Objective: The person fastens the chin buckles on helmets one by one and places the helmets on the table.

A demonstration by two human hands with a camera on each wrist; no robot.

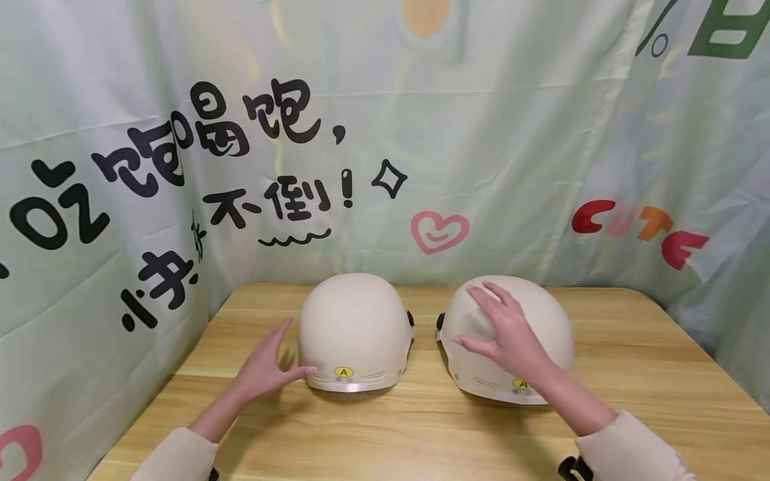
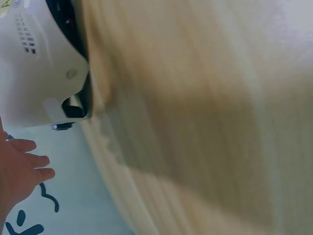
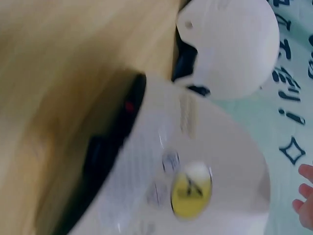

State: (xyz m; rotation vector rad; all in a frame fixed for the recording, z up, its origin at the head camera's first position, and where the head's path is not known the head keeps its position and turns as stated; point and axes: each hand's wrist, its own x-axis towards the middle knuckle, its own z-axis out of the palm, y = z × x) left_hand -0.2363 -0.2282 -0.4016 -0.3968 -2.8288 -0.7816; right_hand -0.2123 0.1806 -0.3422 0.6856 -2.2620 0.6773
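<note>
Two cream-coloured helmets stand side by side, domes up, each with a round yellow "A" sticker low on the side facing me. At the left helmet [image 1: 355,327], my left hand [image 1: 267,364] is held with thumb and fingers spread, the thumb tip overlapping its lower left edge in the head view. My right hand [image 1: 511,337] is in front of the right helmet [image 1: 550,321], fingers parted and loosely bent, covering part of its dome. The right wrist view shows the yellow sticker [image 3: 190,193] close up, with a dark inner rim [image 3: 117,132] below the shell. Neither hand grips anything.
Both helmets rest on a wood-grain table [image 1: 385,434], with a gap between them. Behind and beside the table hangs a pale green printed cloth [image 1: 505,160] with black writing, a pink heart and the word CUTE. A dark strap [image 1: 574,467] shows near my right sleeve.
</note>
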